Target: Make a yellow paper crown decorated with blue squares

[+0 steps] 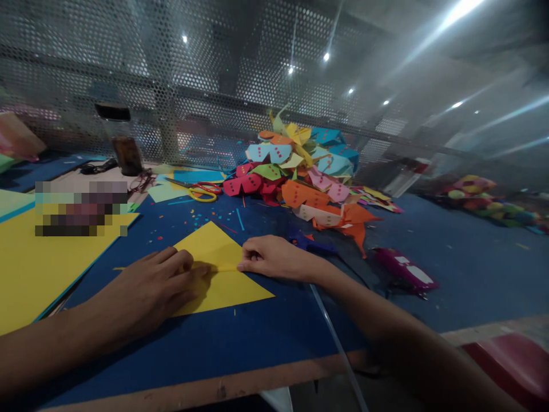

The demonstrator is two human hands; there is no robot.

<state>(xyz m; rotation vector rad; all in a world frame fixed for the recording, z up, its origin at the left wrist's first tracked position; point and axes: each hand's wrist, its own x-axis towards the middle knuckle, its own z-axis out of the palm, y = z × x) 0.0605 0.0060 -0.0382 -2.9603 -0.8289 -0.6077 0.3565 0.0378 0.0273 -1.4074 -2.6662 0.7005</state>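
Observation:
A folded yellow paper sheet (217,246) lies on the blue mat (240,337) in front of me. My left hand (150,286) rests flat on its left part, fingers stretched toward the fold. My right hand (270,257) is closed, its fingertips pressed on the crease in the middle of the yellow paper. Both forearms reach in from the near edge.
A heap of coloured folded paper shapes (309,177) sits behind. Yellow-handled scissors (197,190) lie at the back left beside a dark jar (124,146). A stack of yellow sheets (38,263) lies left. A purple tool (407,272) and a blue glue gun (311,243) lie right.

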